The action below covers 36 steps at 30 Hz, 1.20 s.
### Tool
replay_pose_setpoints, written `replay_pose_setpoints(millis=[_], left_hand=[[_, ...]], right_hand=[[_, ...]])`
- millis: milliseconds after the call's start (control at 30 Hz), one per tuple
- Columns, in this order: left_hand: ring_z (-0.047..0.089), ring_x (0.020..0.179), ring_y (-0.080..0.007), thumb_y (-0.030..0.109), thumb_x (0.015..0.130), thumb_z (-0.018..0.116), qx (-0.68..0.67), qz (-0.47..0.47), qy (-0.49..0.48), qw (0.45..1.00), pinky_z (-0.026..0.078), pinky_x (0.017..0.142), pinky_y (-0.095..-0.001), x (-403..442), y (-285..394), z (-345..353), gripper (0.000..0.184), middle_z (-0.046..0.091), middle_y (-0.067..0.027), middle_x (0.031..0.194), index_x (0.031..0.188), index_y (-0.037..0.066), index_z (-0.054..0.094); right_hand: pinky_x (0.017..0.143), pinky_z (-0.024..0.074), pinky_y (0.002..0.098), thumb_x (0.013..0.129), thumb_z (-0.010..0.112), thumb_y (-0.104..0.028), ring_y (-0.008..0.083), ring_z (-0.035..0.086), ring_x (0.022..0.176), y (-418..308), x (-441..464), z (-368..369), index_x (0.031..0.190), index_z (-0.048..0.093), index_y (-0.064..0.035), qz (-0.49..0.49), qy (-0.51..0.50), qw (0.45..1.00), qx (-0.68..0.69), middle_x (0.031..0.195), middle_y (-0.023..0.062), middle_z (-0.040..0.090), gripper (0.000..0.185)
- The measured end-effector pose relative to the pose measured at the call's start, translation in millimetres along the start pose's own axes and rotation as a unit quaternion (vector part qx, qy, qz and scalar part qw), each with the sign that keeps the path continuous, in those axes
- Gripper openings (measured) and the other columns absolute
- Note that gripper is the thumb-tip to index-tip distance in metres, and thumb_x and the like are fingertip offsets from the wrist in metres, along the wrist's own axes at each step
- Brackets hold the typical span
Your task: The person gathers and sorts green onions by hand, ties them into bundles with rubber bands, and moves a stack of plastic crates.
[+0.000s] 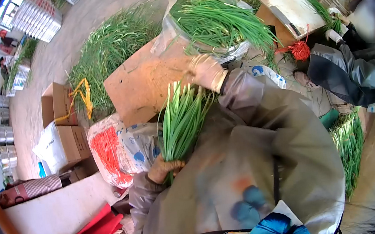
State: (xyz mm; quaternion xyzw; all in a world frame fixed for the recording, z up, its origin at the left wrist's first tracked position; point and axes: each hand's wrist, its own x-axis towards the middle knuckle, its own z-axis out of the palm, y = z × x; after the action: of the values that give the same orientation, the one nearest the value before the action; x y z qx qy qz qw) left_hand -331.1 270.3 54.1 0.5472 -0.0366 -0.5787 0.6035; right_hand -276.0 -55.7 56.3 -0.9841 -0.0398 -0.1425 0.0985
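My left hand point(164, 167), in a light glove, is closed round the lower end of a bunch of long green stalks point(181, 127). The bunch fans upward over my lap. My right hand point(206, 72), also gloved, is beside the upper end of the bunch, over the near right edge of a brown board point(134, 83). Its fingers are bent and partly blurred, and what they hold, if anything, cannot be made out. Behind the board, a clear plastic bag point(168, 26) holds a large heap of green stalks point(218, 22).
Loose greens point(114, 51) lie beyond the board. Cardboard boxes point(71, 143) and a bag of red ties point(109, 147) are at the left. A co-worker point(354, 66) sits at the right by another board point(292, 13). Stacked white crates point(35, 18) stand far left.
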Motion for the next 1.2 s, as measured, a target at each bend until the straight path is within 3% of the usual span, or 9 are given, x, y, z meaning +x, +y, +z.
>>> replay_pose_setpoints(millis=[133, 267, 367, 433, 633, 900, 967, 1100, 1200], left_hand=[[0.051, 0.050, -0.0130, 0.011, 0.072, 0.071, -0.067, 0.043, 0.034, 0.996, 0.040, 0.046, -0.0223, -15.8, -28.7, -10.8, 0.021, 0.060, -0.0072, 0.073, 0.086, 0.001, 0.060], [0.050, 0.048, -0.0128, 0.024, 0.071, 0.072, -0.111, 0.078, -0.026, 0.990, 0.040, 0.047, -0.0249, 0.6, -38.7, -35.9, 0.031, 0.057, -0.0054, 0.064, 0.090, 0.003, 0.058], [0.043, 0.045, -0.0108, 0.036, 0.074, 0.068, -0.174, 0.032, -0.115, 0.977, 0.032, 0.044, -0.0231, 12.3, -35.3, -33.9, 0.033, 0.047, -0.0014, 0.050, 0.080, 0.006, 0.055], [0.042, 0.045, -0.0106, 0.037, 0.075, 0.067, -0.167, 0.029, -0.114, 0.979, 0.032, 0.045, -0.0232, 3.2, -34.4, -30.6, 0.032, 0.046, -0.0004, 0.049, 0.077, 0.007, 0.054], [0.037, 0.043, -0.0082, 0.037, 0.078, 0.065, -0.185, 0.045, -0.150, 0.970, 0.029, 0.043, -0.0212, -18.5, -55.2, -55.9, 0.030, 0.040, 0.0039, 0.048, 0.077, 0.011, 0.051], [0.033, 0.041, -0.0047, 0.035, 0.082, 0.062, -0.072, 0.144, -0.053, 0.985, 0.026, 0.041, -0.0182, -6.1, 16.4, -13.8, 0.028, 0.036, 0.0057, 0.048, 0.078, 0.010, 0.050], [0.029, 0.040, -0.0031, 0.037, 0.083, 0.060, -0.049, 0.170, -0.063, 0.982, 0.026, 0.041, -0.0162, 2.3, 28.4, -13.4, 0.030, 0.034, 0.0081, 0.049, 0.079, 0.012, 0.044], [0.036, 0.044, -0.0051, 0.024, 0.082, 0.060, 0.066, 0.141, -0.027, 0.987, 0.033, 0.044, -0.0196, 28.3, 42.7, 18.8, 0.023, 0.039, 0.0031, 0.052, 0.089, 0.004, 0.049], [0.048, 0.050, -0.0134, 0.021, 0.077, 0.063, 0.425, 0.267, 0.058, 0.863, 0.037, 0.044, -0.0246, 66.2, 49.7, 63.0, 0.025, 0.054, -0.0048, 0.070, 0.092, 0.003, 0.055]], right_hand=[[0.069, 0.0480, 0.0387, 0.074, 0.062, -0.040, 0.0291, 0.060, 0.087, 55.5, -12.3, 12.1, 0.095, 0.062, -0.0046, 0.242, -0.137, 0.961, -0.006, 0.092, 0.0173, 0.062, 0.041], [0.089, 0.0381, 0.0328, 0.081, 0.061, -0.036, 0.0175, 0.049, 0.102, -0.9, -40.2, 50.2, 0.118, 0.048, 0.0022, 0.096, -0.169, 0.795, 0.574, 0.112, 0.0088, 0.055, 0.054], [0.063, 0.0432, 0.0272, 0.083, 0.059, -0.030, 0.0119, 0.051, 0.069, -41.0, -39.0, 41.4, 0.102, 0.057, -0.0022, 0.225, -0.268, 0.579, 0.736, 0.078, 0.0032, 0.054, 0.034], [0.051, 0.0372, 0.0258, 0.084, 0.058, -0.035, 0.0105, 0.044, 0.053, -41.6, -39.1, 54.9, 0.099, 0.057, -0.0025, 0.163, -0.197, 0.622, 0.740, 0.062, -0.0010, 0.046, 0.035], [0.044, 0.0247, 0.0245, 0.082, 0.060, -0.033, 0.0084, 0.030, 0.046, -9.7, -52.2, 39.6, 0.089, 0.060, -0.0036, 0.244, -0.065, 0.401, 0.881, 0.053, -0.0039, 0.031, 0.030], [0.061, 0.0455, 0.0404, 0.077, 0.055, -0.024, 0.0266, 0.061, 0.079, -35.1, -93.5, 9.8, 0.093, 0.062, -0.0014, 0.206, -0.007, 0.914, 0.350, 0.087, 0.0147, 0.062, 0.028], [0.065, 0.0454, 0.0346, 0.082, 0.055, -0.030, 0.0213, 0.059, 0.076, -58.0, -81.5, 98.2, 0.096, 0.061, -0.0016, 0.007, -0.145, 0.563, 0.814, 0.082, 0.0092, 0.061, 0.032], [0.067, 0.0435, 0.0272, 0.083, 0.059, -0.043, 0.0161, 0.053, 0.070, -89.8, -111.7, 25.1, 0.090, 0.060, -0.0023, -0.065, -0.236, 0.689, 0.682, 0.073, 0.0045, 0.057, 0.041], [0.053, 0.0459, 0.0295, 0.078, 0.065, -0.043, 0.0159, 0.056, 0.068, -78.9, -113.5, -17.1, 0.091, 0.060, -0.0041, 0.118, -0.136, 0.472, 0.863, 0.075, 0.0049, 0.059, 0.041]])
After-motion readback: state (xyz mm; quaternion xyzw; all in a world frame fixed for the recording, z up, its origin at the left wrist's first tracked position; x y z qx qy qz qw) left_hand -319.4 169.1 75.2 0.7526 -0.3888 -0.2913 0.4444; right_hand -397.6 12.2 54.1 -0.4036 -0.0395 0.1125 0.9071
